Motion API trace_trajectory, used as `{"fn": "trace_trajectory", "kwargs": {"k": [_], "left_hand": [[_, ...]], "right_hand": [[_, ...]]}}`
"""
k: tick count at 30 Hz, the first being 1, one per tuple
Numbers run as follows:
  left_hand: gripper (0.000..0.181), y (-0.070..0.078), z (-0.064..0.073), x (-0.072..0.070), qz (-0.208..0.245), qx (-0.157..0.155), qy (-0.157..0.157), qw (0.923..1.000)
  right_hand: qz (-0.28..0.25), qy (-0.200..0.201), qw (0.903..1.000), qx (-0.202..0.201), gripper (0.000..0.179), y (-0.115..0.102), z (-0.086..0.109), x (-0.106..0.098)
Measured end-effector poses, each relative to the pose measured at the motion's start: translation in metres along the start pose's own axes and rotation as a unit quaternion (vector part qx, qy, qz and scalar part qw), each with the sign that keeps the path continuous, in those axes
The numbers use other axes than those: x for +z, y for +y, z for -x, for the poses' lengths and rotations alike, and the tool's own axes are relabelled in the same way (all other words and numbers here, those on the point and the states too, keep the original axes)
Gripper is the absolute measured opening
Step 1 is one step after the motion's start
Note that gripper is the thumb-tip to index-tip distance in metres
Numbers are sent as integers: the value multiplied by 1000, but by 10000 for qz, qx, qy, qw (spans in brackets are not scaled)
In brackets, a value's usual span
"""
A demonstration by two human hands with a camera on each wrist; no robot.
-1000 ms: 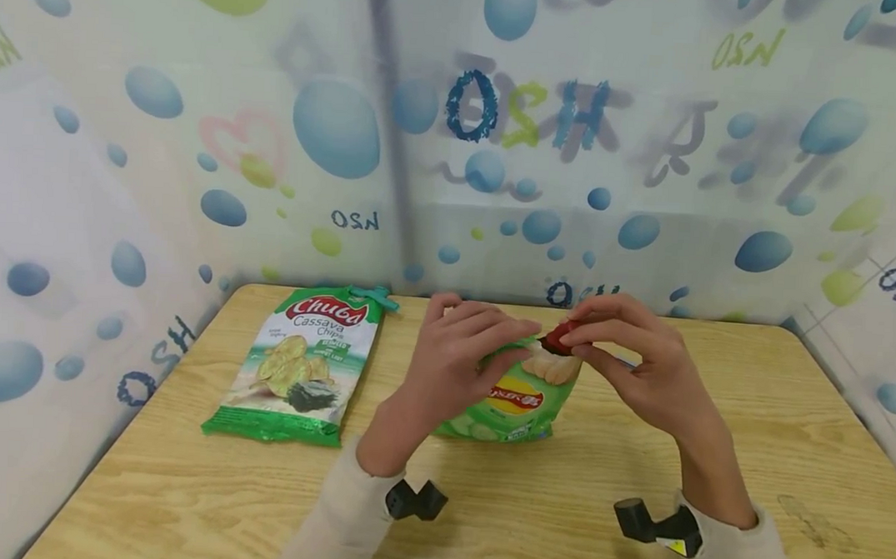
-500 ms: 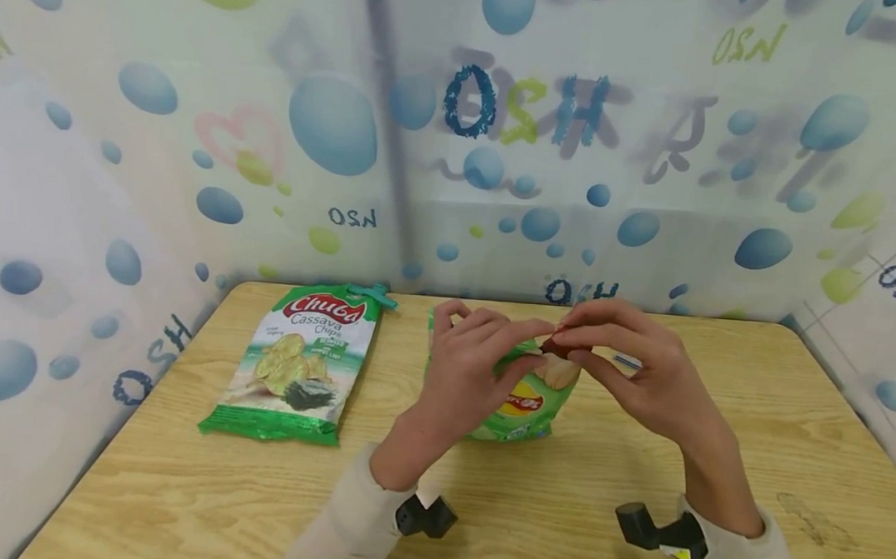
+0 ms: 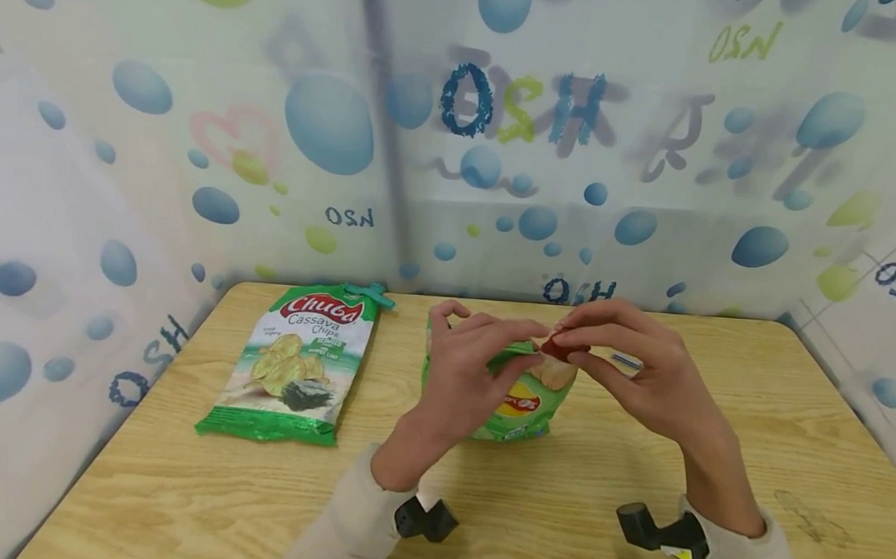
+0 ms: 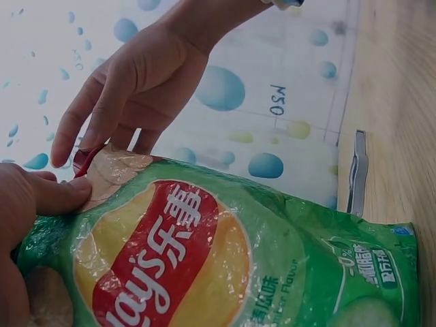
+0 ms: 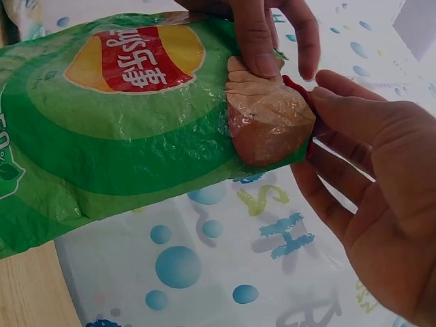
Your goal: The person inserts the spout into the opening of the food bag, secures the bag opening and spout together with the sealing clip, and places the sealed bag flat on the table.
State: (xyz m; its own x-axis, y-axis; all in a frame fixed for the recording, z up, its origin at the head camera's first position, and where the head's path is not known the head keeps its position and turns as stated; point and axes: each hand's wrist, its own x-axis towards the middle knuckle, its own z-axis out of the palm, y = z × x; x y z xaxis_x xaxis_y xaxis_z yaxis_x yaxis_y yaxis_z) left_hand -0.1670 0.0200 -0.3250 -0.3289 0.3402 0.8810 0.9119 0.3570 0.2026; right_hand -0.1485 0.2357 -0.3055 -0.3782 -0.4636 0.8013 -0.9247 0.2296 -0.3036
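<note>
Two bags of chips sit on the wooden table (image 3: 184,485), and places here are given from the green Lay's bag (image 3: 521,399). Well to its left lies the Chuba cassava chips bag (image 3: 294,364), flat on the wood, its top edge held by a teal clip (image 3: 368,293) toward the curtain (image 3: 199,135) with blue bubbles.

The left hand (image 3: 462,372) covers the left part of the Lay's bag's top, fingers curled and thumb pressing on the front of the bag near its upper corner; the left wrist view shows that thumb flat on the film beside the logo. The Lay's bag itself stands near the table's middle, raised at its top between both hands, bottom edge down on the wood.

At the bag's top right corner is a small red clip (image 3: 553,347), touching the bag's edge. The right hand (image 3: 632,371) pinches this red clip between thumb and fingertips, narrow grip, other fingers loosely bent. Just right of that hand, a thin blue-and-white object (image 3: 626,361) lies on the table; what it is cannot be told.
</note>
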Motion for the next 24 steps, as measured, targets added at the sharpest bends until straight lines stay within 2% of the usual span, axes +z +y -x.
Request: {"fn": "trace_trajectory", "kwargs": {"k": [6,14,19,24], "left_hand": [[25,0,-1,-1,151,-29,34,9999],[21,-1,-2,-2,218,-67,-33,9997],[20,-3,-2,-2,278,-25,-41,9996],[20,-3,-1,-1,324,110,-5,9994]], "right_hand": [[64,-32,10000,68,27,2,2,0],[-162,43,9995,273,34,3,3,2],[-708,-113,9967,391,33,4,2,3],[-1130,-258,9922,466,35,16,10,6]]}}
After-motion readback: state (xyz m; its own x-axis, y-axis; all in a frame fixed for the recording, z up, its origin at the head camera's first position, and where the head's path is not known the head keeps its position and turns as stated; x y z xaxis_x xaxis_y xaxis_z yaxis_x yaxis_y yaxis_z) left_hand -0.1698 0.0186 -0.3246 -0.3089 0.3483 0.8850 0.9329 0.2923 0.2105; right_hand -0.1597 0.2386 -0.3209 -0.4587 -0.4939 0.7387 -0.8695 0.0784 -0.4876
